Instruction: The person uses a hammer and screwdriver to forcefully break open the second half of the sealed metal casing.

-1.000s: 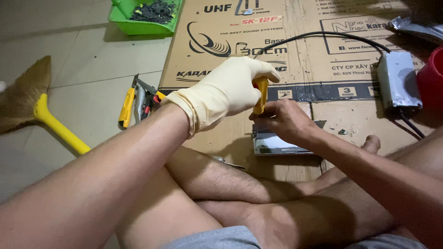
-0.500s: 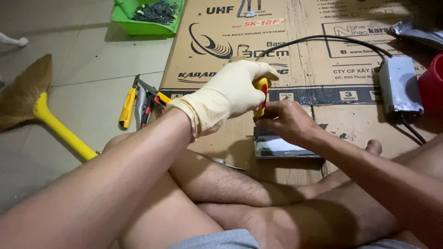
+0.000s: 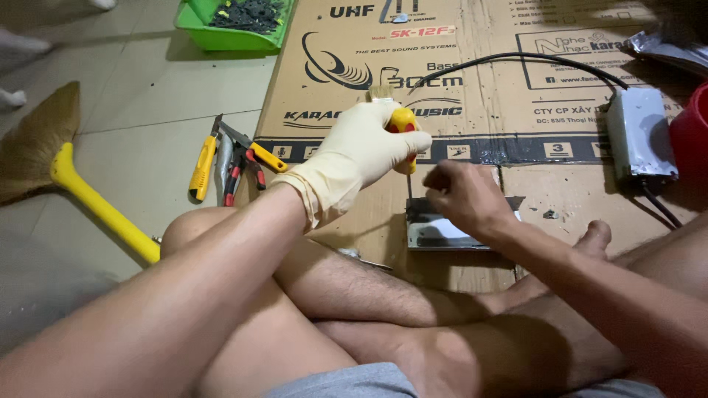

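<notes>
My left hand, in a cream rubber glove, is closed around the yellow and red handle of a screwdriver. The shaft points straight down onto a small shiny metal plate lying on the cardboard. My bare right hand rests on the top of that plate, fingers curled, pressing it down just right of the shaft. My crossed bare legs lie under both arms.
A flattened printed cardboard box covers the floor. A grey metal box with a black cable lies at the right beside a red container. Yellow cutter, pliers and snips lie left. A yellow-handled broom and green tray sit farther left.
My left hand has lifted the screwdriver from a tilt to upright over the plate. My right hand has slid slightly down onto the plate. The view shifted a little.
</notes>
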